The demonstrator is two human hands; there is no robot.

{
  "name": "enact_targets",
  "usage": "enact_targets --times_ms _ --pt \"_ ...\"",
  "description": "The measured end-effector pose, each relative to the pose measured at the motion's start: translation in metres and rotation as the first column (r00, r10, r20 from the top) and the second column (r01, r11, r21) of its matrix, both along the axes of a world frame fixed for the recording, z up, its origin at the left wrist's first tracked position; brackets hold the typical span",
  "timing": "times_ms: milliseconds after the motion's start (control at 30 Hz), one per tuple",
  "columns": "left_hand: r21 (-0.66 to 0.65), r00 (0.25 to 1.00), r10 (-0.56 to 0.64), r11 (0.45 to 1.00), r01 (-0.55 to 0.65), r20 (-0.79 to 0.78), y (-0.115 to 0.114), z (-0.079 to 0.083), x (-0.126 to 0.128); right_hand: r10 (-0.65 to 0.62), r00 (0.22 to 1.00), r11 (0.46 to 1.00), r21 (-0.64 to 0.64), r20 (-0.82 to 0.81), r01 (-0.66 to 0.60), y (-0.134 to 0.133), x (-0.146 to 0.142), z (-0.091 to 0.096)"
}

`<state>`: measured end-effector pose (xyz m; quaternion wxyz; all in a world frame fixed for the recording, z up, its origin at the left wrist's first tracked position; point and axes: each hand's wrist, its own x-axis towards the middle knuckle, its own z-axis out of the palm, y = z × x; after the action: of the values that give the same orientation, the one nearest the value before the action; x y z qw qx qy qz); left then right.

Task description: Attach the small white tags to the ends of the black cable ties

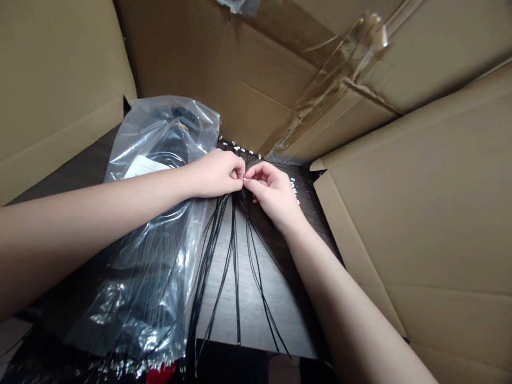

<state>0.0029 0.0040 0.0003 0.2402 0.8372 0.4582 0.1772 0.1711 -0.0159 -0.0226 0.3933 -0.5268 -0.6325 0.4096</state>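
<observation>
Head view, thin black wires [233, 256], white tips [293, 186]

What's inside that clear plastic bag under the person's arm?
Coiled black wires show through the clear plastic bag, beside a white label. The left forearm covers the bag's middle, so what lies there cannot be seen.
</observation>
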Motion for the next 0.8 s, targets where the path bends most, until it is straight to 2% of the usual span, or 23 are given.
enact_targets --times_ms 467,800 --pt "0.003 1.000 -0.021 1.000 0.021 0.010 0.0015 0.0003 -0.0015 0.016 0.999 1.000 -0.006 -0.047 -0.017 0.0003 0.0018 0.0007" --pt "-0.047 0.999 0.006 0.999 -0.004 0.042 -0.0002 0.0042 -0.0011 -0.006 0.994 0.999 -0.039 -0.110 0.002 0.0020 0.0035 0.0014"
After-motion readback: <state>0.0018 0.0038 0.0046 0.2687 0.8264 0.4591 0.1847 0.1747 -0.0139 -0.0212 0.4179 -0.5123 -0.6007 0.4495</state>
